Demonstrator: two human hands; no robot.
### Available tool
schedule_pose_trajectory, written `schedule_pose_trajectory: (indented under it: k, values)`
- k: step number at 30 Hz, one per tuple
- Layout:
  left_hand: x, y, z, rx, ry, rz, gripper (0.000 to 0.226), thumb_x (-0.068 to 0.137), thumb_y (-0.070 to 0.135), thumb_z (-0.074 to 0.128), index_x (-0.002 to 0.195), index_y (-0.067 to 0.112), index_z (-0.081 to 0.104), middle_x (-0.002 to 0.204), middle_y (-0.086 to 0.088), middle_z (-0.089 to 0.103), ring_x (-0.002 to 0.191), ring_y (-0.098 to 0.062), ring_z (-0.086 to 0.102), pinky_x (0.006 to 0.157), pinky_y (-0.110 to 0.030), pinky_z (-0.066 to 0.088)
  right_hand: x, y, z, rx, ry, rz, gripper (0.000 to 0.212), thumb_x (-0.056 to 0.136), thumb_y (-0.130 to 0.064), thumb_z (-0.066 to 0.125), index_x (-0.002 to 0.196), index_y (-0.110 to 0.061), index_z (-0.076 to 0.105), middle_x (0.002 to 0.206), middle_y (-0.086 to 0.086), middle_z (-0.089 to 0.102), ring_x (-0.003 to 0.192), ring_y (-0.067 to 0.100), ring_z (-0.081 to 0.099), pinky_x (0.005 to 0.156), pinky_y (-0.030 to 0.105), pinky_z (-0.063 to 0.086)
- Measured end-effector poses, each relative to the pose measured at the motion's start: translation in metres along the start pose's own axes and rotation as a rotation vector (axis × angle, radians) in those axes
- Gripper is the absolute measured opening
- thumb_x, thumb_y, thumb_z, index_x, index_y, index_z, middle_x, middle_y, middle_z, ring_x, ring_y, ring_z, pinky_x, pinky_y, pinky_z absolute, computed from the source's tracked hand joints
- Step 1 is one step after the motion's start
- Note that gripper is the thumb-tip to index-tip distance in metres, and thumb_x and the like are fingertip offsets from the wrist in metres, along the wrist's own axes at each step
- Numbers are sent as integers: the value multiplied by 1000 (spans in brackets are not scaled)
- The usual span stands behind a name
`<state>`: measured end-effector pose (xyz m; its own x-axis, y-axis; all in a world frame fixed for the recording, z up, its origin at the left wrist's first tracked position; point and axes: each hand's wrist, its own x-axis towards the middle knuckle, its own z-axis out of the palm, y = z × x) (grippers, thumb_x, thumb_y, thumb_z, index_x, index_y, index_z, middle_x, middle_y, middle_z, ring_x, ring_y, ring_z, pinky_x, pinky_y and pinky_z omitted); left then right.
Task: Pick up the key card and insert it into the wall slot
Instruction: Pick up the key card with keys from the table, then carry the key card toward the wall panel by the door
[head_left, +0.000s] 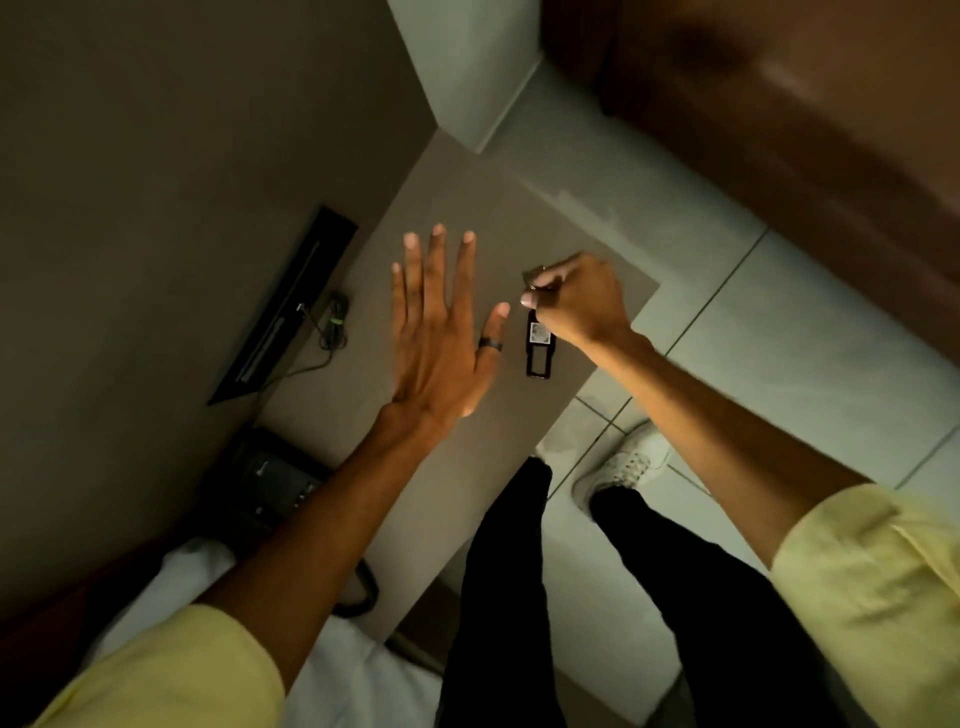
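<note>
The key card (539, 347) is a small dark tag with a pale label and a cut-out window, hanging below my right hand (582, 301) over the beige tabletop (467, 467). My right hand is closed around its ring end, with metal showing between thumb and forefinger. My left hand (441, 332) hovers flat just left of the card, fingers spread, a dark ring on the thumb, holding nothing. A long dark slotted panel (285, 306) sits on the wall at left; whether it is the card slot I cannot tell.
A coiled cable (332, 322) lies by the wall below the panel. A black telephone (270, 478) sits at the table's near left. White bedding (208, 582) is below it. My legs and a white shoe (618, 467) stand on the tiled floor; a brown door (779, 104) is at upper right.
</note>
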<state>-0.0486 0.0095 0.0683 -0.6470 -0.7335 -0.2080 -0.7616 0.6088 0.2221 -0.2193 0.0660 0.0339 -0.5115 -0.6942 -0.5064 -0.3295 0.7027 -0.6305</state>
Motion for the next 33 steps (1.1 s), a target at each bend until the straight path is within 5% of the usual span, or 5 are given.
schedule_pose_trajectory:
  k: [5,11,16,25,33]
  values:
    - [5,64,-95,-36,152,64,75,113,56,29,173,17,8,181,-18,4,167,-39,-6,136,-48,-3,-44,-53,-120,-12,92,-264,19,80,6,74,94,-4,81,91,10,80,76,-5,62,67,-6,40]
    - [7,140,-244,-89,360,121,72,113,55,30,173,19,11,181,-16,2,167,-40,-9,135,-45,-11,-124,-143,-283,-164,256,-562,19,79,-10,76,95,-18,79,93,-3,81,84,10,74,78,29,56]
    - [10,199,-373,-42,648,274,72,113,56,30,172,17,21,180,-17,11,167,-41,-1,136,-47,-5,-200,-217,-403,-172,471,-750,12,83,-18,81,94,-15,81,89,-1,80,72,4,68,70,13,51]
    - [14,299,-555,24,1060,517,77,110,58,38,173,18,18,181,-14,10,166,-33,-7,137,-48,-7,-352,-296,-591,-193,968,-810,14,83,-28,79,97,-25,81,89,-20,69,83,-9,62,83,3,41]
    - [-26,454,-605,-65,1173,809,77,111,57,36,173,16,15,180,-17,9,167,-38,-3,136,-60,7,-489,-231,-687,-115,1242,-716,14,82,-24,83,95,-21,82,86,-7,79,83,4,68,80,8,42]
